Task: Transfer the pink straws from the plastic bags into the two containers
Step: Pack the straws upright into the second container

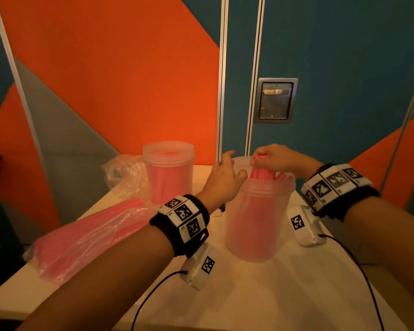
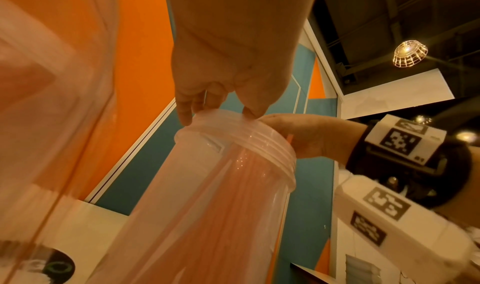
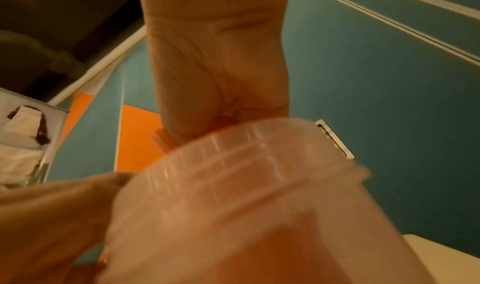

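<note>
We have a bundle of pink straws [image 1: 263, 174] standing nearly upright, long axis pointing down into the near container [image 1: 258, 218], its lower ends already below the rim. Our right hand [image 1: 276, 157] sits directly above, its grip curled tight round the bundle's top ends. The left hand [image 1: 221, 176] is at the container's left rim — thumb and fingers bent round the threaded lip, steadying it. We judge the coming move is a straight release downward.

The container is frosted, translucent plastic, cylindrical, tilted slightly. The far container [image 1: 169, 172] already holds straws. On the bench [image 1: 261, 295], a crinkly clear bag of straws [image 1: 89, 237] lies to the left, lengthwise; an emptied bag [image 1: 124, 174] sits behind.
</note>
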### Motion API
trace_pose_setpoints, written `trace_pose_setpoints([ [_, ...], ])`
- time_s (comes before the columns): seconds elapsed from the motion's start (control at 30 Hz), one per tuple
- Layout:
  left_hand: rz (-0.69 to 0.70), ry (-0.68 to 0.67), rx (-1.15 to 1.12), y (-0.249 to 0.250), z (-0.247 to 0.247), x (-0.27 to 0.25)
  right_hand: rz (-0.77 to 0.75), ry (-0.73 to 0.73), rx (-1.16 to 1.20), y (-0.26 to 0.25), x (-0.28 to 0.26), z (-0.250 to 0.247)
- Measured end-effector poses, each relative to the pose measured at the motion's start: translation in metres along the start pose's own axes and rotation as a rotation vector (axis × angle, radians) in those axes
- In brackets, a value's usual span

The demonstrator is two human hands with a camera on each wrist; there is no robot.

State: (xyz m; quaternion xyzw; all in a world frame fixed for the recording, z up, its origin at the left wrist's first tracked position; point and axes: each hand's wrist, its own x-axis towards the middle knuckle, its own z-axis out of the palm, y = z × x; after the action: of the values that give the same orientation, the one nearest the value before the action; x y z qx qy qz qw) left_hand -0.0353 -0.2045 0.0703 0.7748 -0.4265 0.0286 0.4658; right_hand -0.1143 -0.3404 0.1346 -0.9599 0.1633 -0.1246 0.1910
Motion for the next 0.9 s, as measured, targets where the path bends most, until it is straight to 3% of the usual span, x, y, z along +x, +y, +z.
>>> trace_pose_setpoints([
  [0.07,-0.002,0.005,0.003,-0.001,0.001,0.001,-0.02,0.0,-0.113,-0.001,0.004,-0.01],
  [0.2,0.008,0.018,0.023,-0.001,0.002,0.001,-0.105,0.074,0.116,0.0,0.005,-0.021],
  [0.3,0.004,0.011,0.028,-0.001,0.002,0.001,-0.164,0.063,0.067,-0.006,0.002,-0.019],
  [0.43,0.006,0.002,0.042,-0.002,0.002,0.001,-0.047,-0.156,-0.193,-0.004,0.004,-0.006],
  [0.5,0.003,-0.001,0.043,-0.001,0.002,0.0,-0.018,-0.197,-0.138,-0.004,0.001,-0.012],
  [0.67,0.009,0.0,0.06,0.002,0.001,-0.003,-0.156,0.035,0.228,-0.007,-0.011,-0.027],
  [0.8,0.026,0.002,0.074,0.005,-0.001,-0.005,-0.289,0.163,0.161,-0.013,-0.013,-0.021],
  [0.9,0.029,0.017,0.068,0.005,0.0,-0.005,-0.221,0.195,0.079,-0.015,-0.01,-0.013],
])
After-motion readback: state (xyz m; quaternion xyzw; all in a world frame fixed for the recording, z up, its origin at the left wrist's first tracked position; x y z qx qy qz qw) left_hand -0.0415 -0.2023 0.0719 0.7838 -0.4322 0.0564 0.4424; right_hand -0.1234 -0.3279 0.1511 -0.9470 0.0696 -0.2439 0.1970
